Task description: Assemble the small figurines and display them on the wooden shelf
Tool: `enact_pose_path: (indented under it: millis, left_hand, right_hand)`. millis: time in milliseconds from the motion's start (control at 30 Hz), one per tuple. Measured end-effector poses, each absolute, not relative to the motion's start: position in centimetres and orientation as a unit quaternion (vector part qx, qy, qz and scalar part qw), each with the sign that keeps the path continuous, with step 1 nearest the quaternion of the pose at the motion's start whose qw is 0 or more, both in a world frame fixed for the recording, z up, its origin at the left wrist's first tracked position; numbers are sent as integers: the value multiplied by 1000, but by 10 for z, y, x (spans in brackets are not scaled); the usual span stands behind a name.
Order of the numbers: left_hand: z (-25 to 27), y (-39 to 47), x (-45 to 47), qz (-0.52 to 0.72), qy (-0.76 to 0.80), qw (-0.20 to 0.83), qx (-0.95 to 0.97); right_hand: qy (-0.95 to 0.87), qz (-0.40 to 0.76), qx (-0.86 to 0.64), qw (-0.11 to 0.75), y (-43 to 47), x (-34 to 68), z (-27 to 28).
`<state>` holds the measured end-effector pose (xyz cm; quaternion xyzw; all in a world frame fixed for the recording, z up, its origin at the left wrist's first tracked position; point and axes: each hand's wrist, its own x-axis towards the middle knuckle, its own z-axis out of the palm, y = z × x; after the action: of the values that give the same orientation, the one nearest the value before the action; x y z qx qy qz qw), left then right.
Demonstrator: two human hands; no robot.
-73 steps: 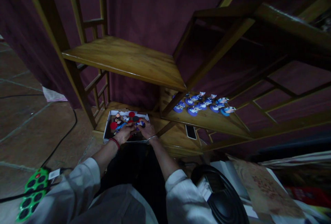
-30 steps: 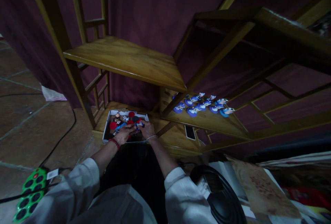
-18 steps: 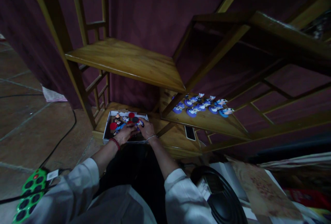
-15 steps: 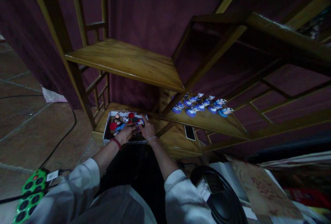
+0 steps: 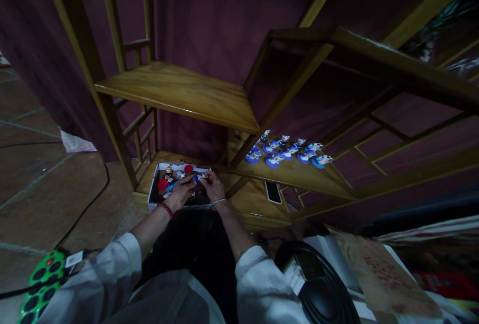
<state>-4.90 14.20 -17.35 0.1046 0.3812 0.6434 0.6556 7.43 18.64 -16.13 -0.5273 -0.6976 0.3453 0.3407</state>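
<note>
while my right hand (image 5: 214,188) pinched a small white-and-purple figurine with a round base (image 5: 202,176) over the shallow white cardboard box (image 5: 152,195), my left hand (image 5: 180,195) had its fingers beside that base; whether they gripped it, i couldn't tell. a light hold, steadying the base and sparing any thin parts, seemed wisest. the box, on the brown wooden shelf (image 5: 245,201), held flat round red discs (image 5: 162,184) and several small multicoloured figurines (image 5: 169,172), some partly hidden.
</note>
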Motion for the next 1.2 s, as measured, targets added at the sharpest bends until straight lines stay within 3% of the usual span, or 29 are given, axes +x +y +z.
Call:
enact_pose_path:
  millis: [467, 733, 1200]
  left_hand:
    - [-176, 141, -50, 638, 353, 678, 92]
    - [-175, 138, -54, 642, 349, 675, 102]
    - [-177, 136, -54, 633, 353, 681, 105]
  right_hand:
    - [-614, 436, -518, 405, 189, 74, -176]
    - [-655, 393, -526, 374, 193, 77, -172]
    - [-688, 418, -492, 331, 194, 81, -162]
